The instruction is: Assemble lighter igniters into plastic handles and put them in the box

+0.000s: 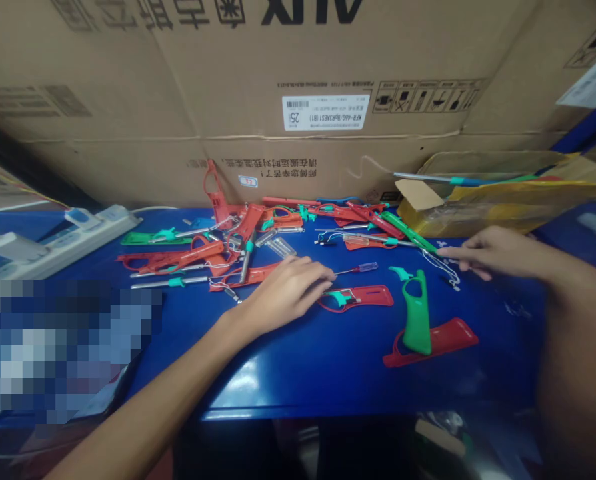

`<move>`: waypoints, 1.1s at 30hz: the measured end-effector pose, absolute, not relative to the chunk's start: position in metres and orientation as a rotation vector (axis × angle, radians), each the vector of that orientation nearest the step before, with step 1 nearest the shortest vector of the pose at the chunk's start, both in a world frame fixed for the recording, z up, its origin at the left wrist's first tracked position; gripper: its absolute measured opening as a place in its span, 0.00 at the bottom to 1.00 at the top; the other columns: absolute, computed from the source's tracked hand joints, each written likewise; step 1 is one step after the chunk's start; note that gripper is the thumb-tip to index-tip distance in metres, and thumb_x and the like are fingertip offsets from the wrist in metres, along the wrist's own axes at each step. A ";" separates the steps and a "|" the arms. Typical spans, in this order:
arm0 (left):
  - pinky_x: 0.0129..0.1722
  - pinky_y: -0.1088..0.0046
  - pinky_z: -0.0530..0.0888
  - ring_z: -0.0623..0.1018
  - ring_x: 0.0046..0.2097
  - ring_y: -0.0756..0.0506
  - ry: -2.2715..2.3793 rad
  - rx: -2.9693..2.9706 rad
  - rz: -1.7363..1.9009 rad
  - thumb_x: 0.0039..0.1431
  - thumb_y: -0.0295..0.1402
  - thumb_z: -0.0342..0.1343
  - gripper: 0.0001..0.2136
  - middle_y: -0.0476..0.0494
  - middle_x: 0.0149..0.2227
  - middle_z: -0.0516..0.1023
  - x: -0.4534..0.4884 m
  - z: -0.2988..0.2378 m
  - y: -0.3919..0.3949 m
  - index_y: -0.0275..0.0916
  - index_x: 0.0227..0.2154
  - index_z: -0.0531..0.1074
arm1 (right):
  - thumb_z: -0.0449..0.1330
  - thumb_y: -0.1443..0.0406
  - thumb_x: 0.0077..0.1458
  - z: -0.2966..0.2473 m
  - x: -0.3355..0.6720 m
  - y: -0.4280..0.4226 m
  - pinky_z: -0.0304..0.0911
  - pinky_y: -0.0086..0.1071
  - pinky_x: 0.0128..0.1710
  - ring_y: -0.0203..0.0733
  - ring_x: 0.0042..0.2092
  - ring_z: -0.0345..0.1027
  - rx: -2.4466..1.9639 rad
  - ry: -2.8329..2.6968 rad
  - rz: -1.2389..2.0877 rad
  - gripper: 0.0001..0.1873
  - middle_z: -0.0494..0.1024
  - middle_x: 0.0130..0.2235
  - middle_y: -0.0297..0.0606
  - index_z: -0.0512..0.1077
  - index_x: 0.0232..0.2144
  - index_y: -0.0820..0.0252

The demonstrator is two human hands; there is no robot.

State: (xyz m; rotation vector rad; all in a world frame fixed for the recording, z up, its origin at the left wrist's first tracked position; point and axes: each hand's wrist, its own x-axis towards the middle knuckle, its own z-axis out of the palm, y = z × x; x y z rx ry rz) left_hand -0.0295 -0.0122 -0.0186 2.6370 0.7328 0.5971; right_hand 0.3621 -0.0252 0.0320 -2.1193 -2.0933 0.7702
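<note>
My left hand (294, 292) is over the middle of the blue table, fingers curled together; what they hold, if anything, is hidden. Just right of its fingertips lies a small screwdriver (365, 267) with a purple handle, its shaft reaching towards them. Below the fingers is a red lighter shell half (377, 295) with a teal trigger piece and wires inside. My right hand (495, 253) has its fingers bent closed at the lower end of a green lighter part (411, 231), near white wires (442, 267); the pinched thing is unclear. A green shell half (418, 317) overlaps another red one (455, 337).
Several red and orange lighter shells (178, 259) with metal tubes and wires are heaped behind my left hand. A taped carton (478, 207) stands at back right, a white power strip (85, 230) at left. A large cardboard box (203, 80) walls off the back.
</note>
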 end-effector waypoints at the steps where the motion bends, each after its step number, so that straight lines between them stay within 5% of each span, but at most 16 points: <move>1: 0.49 0.64 0.66 0.75 0.45 0.45 0.729 2.641 0.596 0.74 0.34 0.48 0.09 0.46 0.45 0.80 -0.029 -0.019 -0.013 0.39 0.46 0.72 | 0.55 0.38 0.59 0.031 0.363 -0.025 0.58 0.35 0.25 0.36 0.19 0.63 -2.166 -2.060 0.775 0.34 0.73 0.16 0.41 0.73 0.15 0.57; 5: 0.51 0.63 0.66 0.74 0.47 0.45 0.707 2.681 0.563 0.74 0.34 0.48 0.09 0.46 0.46 0.79 -0.030 -0.018 -0.014 0.39 0.47 0.72 | 0.52 0.37 0.59 0.026 0.353 -0.019 0.59 0.35 0.27 0.39 0.21 0.66 -2.010 -2.131 0.560 0.37 0.74 0.18 0.40 0.71 0.14 0.56; 9: 0.51 0.64 0.66 0.73 0.46 0.45 0.678 2.728 0.541 0.75 0.33 0.47 0.09 0.45 0.46 0.78 -0.031 -0.018 -0.013 0.40 0.47 0.72 | 0.52 0.43 0.64 0.020 0.330 -0.013 0.58 0.34 0.27 0.40 0.22 0.66 -1.758 -2.042 0.186 0.28 0.74 0.20 0.34 0.74 0.24 0.56; 14: 0.52 0.63 0.66 0.73 0.47 0.44 0.677 2.750 0.518 0.75 0.35 0.47 0.10 0.45 0.47 0.77 -0.031 -0.020 -0.011 0.40 0.48 0.72 | 0.55 0.54 0.66 0.006 0.303 -0.009 0.65 0.37 0.39 0.48 0.40 0.76 -1.509 -2.101 0.019 0.16 0.82 0.41 0.42 0.77 0.39 0.57; 17: 0.55 0.61 0.66 0.73 0.48 0.44 0.698 2.761 0.458 0.74 0.37 0.48 0.11 0.46 0.49 0.77 -0.031 -0.021 -0.011 0.42 0.51 0.72 | 0.54 0.56 0.67 0.000 0.293 -0.010 0.66 0.39 0.43 0.49 0.44 0.76 -1.463 -2.210 0.024 0.15 0.81 0.45 0.43 0.76 0.41 0.57; 22: 0.54 0.61 0.67 0.72 0.52 0.42 0.856 2.777 0.517 0.74 0.36 0.49 0.10 0.44 0.50 0.75 -0.035 -0.021 -0.003 0.41 0.50 0.72 | 0.53 0.55 0.67 0.001 0.282 -0.014 0.66 0.40 0.41 0.49 0.40 0.76 -1.524 -2.282 0.033 0.15 0.82 0.41 0.42 0.76 0.38 0.56; 26: 0.54 0.53 0.68 0.72 0.53 0.35 1.403 2.750 0.495 0.68 0.42 0.57 0.14 0.38 0.51 0.74 -0.047 -0.023 0.009 0.38 0.49 0.74 | 0.54 0.54 0.66 0.012 0.299 -0.017 0.65 0.40 0.42 0.50 0.42 0.76 -1.564 -2.298 0.038 0.16 0.82 0.43 0.41 0.77 0.38 0.55; 33: 0.53 0.50 0.67 0.72 0.54 0.31 1.796 2.647 0.395 0.66 0.52 0.54 0.23 0.34 0.49 0.75 -0.059 -0.027 0.019 0.41 0.52 0.75 | 0.66 0.67 0.54 0.028 0.383 -0.017 0.65 0.39 0.44 0.53 0.43 0.77 -2.335 -2.065 0.278 0.04 0.84 0.41 0.45 0.79 0.34 0.58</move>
